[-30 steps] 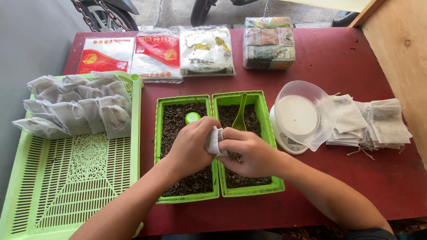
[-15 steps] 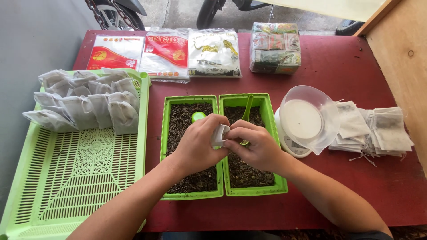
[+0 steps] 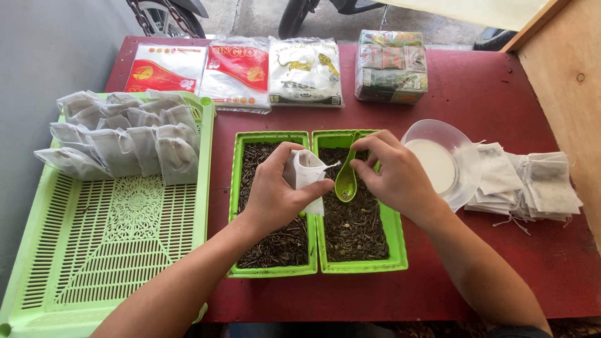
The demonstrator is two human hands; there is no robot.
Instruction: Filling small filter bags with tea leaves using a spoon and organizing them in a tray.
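Observation:
My left hand (image 3: pixel 275 191) holds a small white filter bag (image 3: pixel 307 176) upright with its mouth open, above the divide between two green trays of dark loose tea leaves (image 3: pixel 350 231). My right hand (image 3: pixel 394 175) grips the handle of a green spoon (image 3: pixel 346 178). The spoon's bowl hangs just right of the bag, over the right tray (image 3: pixel 394 250). The left tray (image 3: pixel 235 206) lies under my left wrist.
A large green perforated tray (image 3: pixel 100 250) at the left carries several filled white bags (image 3: pixel 122 134). A clear bowl (image 3: pixel 438 159) and a pile of empty bags (image 3: pixel 529 184) lie at the right. Sealed packets (image 3: pixel 238 72) and a wrapped bundle (image 3: pixel 391 66) line the red table's (image 3: pixel 501 100) far edge.
My hands have come apart. The right hand, earlier pressed against the bag, now holds the green spoon beside it, and the bag's mouth stands open.

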